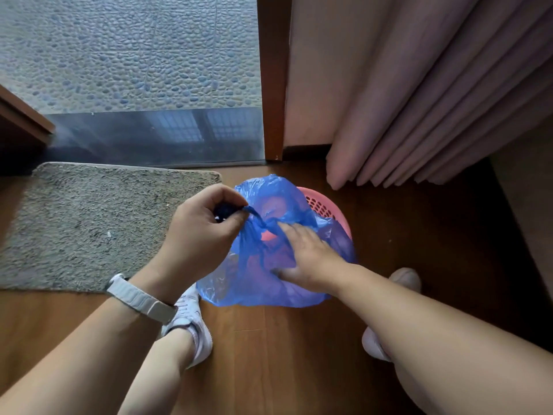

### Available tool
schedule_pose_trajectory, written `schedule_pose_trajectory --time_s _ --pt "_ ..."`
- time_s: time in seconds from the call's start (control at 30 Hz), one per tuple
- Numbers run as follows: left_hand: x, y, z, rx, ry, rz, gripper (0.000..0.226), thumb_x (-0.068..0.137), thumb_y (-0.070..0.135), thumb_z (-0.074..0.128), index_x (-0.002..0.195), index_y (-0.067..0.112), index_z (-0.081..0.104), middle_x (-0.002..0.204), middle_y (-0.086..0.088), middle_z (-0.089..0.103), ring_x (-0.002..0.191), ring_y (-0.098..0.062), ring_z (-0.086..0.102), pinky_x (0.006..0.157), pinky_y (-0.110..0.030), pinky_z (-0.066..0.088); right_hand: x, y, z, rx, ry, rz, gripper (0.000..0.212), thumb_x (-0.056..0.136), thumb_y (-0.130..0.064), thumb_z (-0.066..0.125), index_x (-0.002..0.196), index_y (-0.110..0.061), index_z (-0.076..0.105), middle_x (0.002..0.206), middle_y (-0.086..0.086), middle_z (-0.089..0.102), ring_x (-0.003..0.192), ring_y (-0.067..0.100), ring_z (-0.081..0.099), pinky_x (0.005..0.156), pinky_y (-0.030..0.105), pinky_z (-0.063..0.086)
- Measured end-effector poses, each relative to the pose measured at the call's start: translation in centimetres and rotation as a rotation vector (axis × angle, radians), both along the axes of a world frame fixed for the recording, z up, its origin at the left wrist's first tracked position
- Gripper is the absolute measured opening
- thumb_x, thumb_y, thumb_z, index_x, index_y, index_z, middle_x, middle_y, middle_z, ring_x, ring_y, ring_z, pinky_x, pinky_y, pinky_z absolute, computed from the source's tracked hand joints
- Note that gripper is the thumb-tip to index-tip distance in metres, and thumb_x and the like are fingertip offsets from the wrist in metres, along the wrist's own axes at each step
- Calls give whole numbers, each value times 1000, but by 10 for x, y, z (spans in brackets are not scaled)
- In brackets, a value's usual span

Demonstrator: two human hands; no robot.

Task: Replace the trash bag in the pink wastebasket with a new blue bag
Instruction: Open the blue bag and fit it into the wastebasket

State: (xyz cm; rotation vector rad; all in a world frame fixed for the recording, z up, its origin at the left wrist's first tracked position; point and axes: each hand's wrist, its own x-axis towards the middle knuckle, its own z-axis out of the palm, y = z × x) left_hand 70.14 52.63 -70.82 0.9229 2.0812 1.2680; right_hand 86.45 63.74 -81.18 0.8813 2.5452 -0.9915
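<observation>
Blue plastic covers most of the pink wastebasket [326, 205], which stands on the wood floor [269, 339] in front of the person's shoes [194, 319], just beside a grey mat [89, 220] and near the foot of a pale curtain [419, 100]. Only the far-right arc of the rim and a patch of its perforated wall show. The blue bag [257, 292] is draped over the rest and spills down the near side. It seems to be laid over the mouth so that its opening can be spread and worked around the rim. That step looks only partly done, since the plastic is loose and puffed, not snug.

The left hand [206, 223] is raised above the basket's left edge, fingers curled, thumb and forefinger pinching a twisted rope of the bag. Something dark blue sits in the curl of the palm, and I cannot tell whether it is more bag. Holding that bunch taut probably stops the bag sliding while the other hand shapes it. A pale wristband [140, 299] circles this wrist.

The right hand [302, 256] reaches in from the right with the forearm low. Its fingers are straight and spread, thumb out to the near side, flat on the plastic over the mouth and grasping nothing. It is likely pressing the bag down inside.
</observation>
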Motion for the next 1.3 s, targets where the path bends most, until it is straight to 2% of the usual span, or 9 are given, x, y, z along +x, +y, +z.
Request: schedule_pose_trajectory --time_s 0.2,0.4,0.57,0.63,0.73,0.8,1.0,1.17,1.3 --pt "-22 -3 -26 -190 115 20 14 78 11 70 77 24 67 72 6 68 70 -17 62 70 -33 51 -10 -10 -27 -20 -73 37 87 82 -51 63 151 -27 16 156 -1 24 144 22 21 115 47 27" --pt "-26 2 -34 -248 158 28 15 79 10 68 78 25 67 74 5 67 71 -17 59 69 -29 47 -5 3 -17 13 103 22 67 84 -31 66 144 -21 38 145 0 43 134 20 38 112 30 27" --pt "-19 10 -23 -203 220 -2 13 80 8 66 81 21 68 73 8 64 64 -7 55 61 -12 41 28 13 4 281 265 117 53 76 -39 58 122 -13 60 125 9 59 113 31 57 91 50 50" --pt "-13 11 -18 -189 266 -21 13 79 7 66 82 20 69 74 10 64 63 -7 53 61 -7 38 51 16 6 379 191 152 66 71 -49 62 131 -22 51 138 9 47 127 30 44 104 51 40" --pt "-10 13 -19 -199 276 -24 16 79 8 66 80 23 67 73 14 62 67 -1 55 62 -5 37 83 16 2 400 -57 210 98 69 -59 68 147 -39 12 157 3 -2 145 24 -3 116 47 2" --pt "-7 14 -21 -199 281 -31 18 79 7 66 80 25 66 74 13 62 68 -6 56 64 -9 39 92 14 -2 385 -189 186 102 76 -55 67 149 -41 -4 156 4 -18 146 26 -14 118 47 0" --pt "2 14 -21 -205 304 -54 17 78 4 65 82 20 68 78 2 66 72 -17 58 69 -25 42 64 14 -10 260 -86 -10 87 86 -11 55 152 -34 4 160 9 -5 144 32 18 108 43 38" --pt "-12 3 -23 -219 287 -58 19 77 3 64 79 22 66 78 1 67 74 -19 60 72 -29 47 19 27 -15 213 -48 -31 90 88 -14 56 150 -41 -2 161 1 -6 147 28 13 113 42 29" --pt "-27 -2 -26 -219 262 -9 17 78 4 64 79 20 67 75 2 66 69 -12 56 64 -17 42 -20 42 -24 265 -9 69 94 87 -24 61 147 -46 -8 161 -6 -12 143 30 23 104 47 42"
